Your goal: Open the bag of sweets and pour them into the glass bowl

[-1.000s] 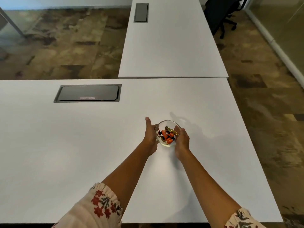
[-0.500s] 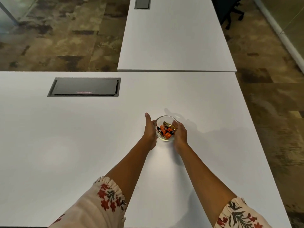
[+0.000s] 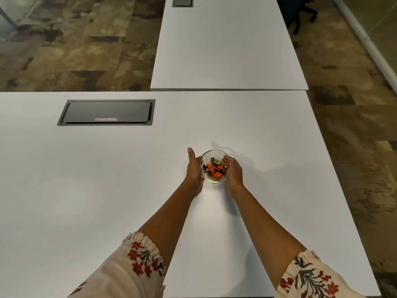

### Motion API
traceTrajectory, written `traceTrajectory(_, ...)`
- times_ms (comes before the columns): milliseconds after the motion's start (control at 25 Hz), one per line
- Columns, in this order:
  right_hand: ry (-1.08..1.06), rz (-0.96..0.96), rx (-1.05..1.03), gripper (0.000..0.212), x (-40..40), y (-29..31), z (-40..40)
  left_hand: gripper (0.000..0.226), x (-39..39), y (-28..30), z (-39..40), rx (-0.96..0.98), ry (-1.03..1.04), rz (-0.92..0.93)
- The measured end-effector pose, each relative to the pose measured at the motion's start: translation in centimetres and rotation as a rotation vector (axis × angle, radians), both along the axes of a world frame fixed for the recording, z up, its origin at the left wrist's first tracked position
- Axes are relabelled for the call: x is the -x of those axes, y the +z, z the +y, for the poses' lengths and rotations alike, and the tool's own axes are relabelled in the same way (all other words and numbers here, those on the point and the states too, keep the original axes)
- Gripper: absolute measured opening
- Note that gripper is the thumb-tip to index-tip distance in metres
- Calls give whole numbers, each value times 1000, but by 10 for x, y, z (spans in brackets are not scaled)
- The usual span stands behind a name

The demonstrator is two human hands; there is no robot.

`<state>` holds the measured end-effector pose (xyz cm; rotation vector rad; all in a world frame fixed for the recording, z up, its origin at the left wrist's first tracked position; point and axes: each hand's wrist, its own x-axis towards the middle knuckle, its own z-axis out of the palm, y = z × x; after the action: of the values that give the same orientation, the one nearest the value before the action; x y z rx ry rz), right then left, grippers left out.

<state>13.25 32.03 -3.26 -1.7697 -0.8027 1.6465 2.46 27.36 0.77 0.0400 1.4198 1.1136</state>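
Change: over the last second both hands have stayed cupped on the glass bowl [image 3: 214, 166]; the bowl sits slightly further forward on the white table [image 3: 86, 179], though much of that may be head motion.
Meaning: the sweets [image 3: 214, 169] already lie in the bowl and no bag is in view, so the pouring looks done; this reads as a final placing.
Left hand [image 3: 194, 171]: fingers together, curved against the bowl's left wall, thumb raised.
Right hand [image 3: 234, 174]: fingers curled round the right wall, gripping it.
Bowl position: upright on the table, near the middle, well clear of the grey cable hatch [image 3: 106, 112].
Orientation: mouth faces straight up; round, so no long axis. The wrapped sweets lie jumbled, pointing all ways.
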Motion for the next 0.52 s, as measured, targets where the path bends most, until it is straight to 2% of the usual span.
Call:
traceTrajectory(200,30,-31,-24,33,1,-2,4,67,-1,-6,0,-3,17,7)
traceTrajectory(400,153,-177,-86,37,-4,-2,6,63,0,-2,-1,7,-20,53)
traceTrajectory(480,173,-333,-258,40,-8,1,1,60,-2,-1,-4,-5,-114,249)
traceTrajectory(520,162,-424,-354,42,-8,8,-2,57,-1,-2,-7,-2,-149,440)
